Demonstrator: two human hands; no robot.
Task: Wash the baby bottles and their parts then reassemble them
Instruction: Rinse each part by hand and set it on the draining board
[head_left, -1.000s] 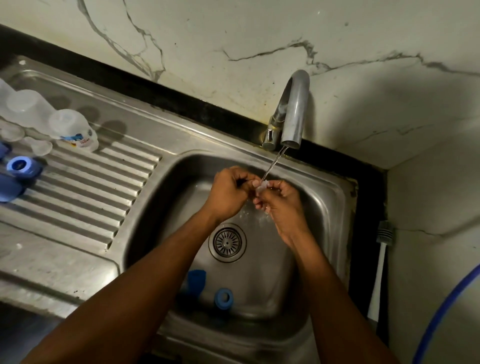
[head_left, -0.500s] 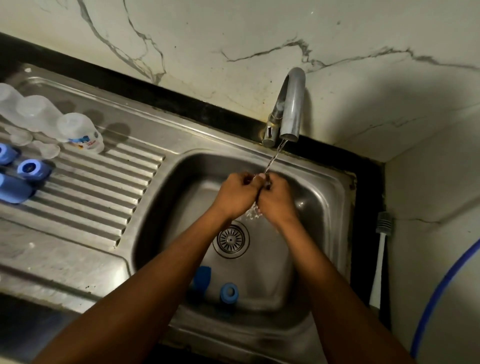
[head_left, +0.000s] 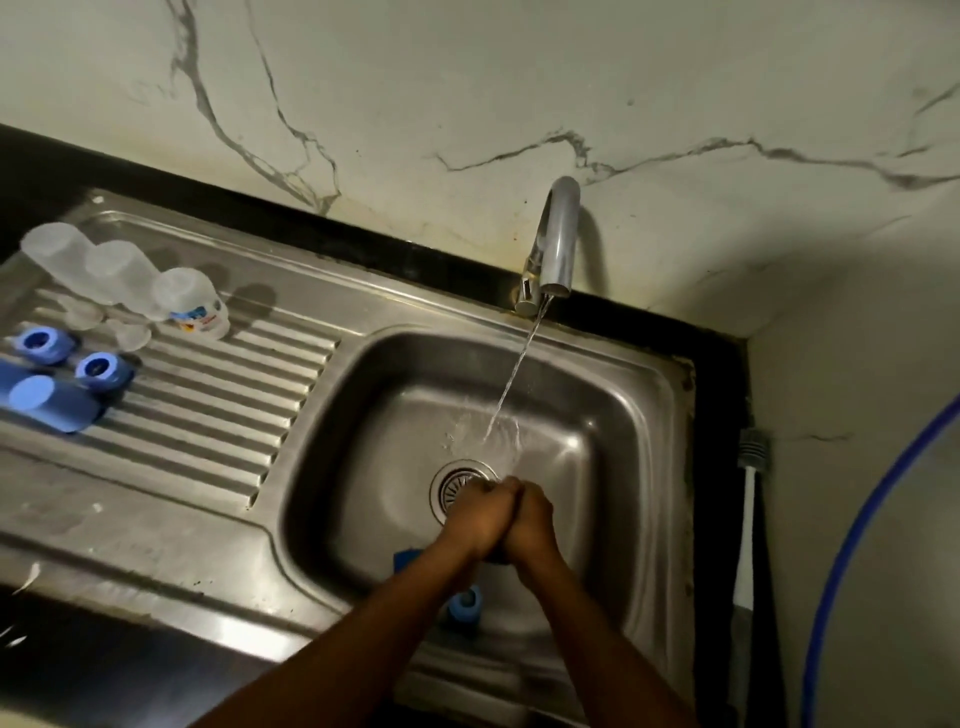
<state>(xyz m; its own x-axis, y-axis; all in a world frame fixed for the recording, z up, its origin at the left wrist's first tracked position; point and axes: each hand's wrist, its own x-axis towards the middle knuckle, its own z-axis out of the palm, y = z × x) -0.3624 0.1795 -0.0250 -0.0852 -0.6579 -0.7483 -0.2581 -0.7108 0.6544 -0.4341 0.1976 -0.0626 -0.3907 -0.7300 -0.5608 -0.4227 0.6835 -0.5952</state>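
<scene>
My left hand (head_left: 475, 517) and my right hand (head_left: 532, 519) are pressed together with curled fingers low over the sink basin (head_left: 613, 415), just right of the drain (head_left: 454, 491). Anything between them is hidden. Water runs from the tap (head_left: 556, 244) and hits the basin floor beyond my hands. Under my left forearm in the basin lie a blue cap (head_left: 405, 561) and a blue ring (head_left: 465, 605). On the drainboard (head_left: 223, 410) at the left stand three clear bottles (head_left: 119, 275) mouth down, with clear teats (head_left: 132, 335), two blue rings (head_left: 101, 369) and a blue cap (head_left: 49, 402).
A white-handled brush (head_left: 748, 519) stands in the gap right of the sink. A blue hose (head_left: 857, 545) curves down the right wall. Marble wall rises behind the tap, and a dark counter edge runs along the front left.
My hands have dropped out of the water stream and come toward me, closing together near the drain. The small clear part seen at my right fingertips a second ago is no longer visible.
</scene>
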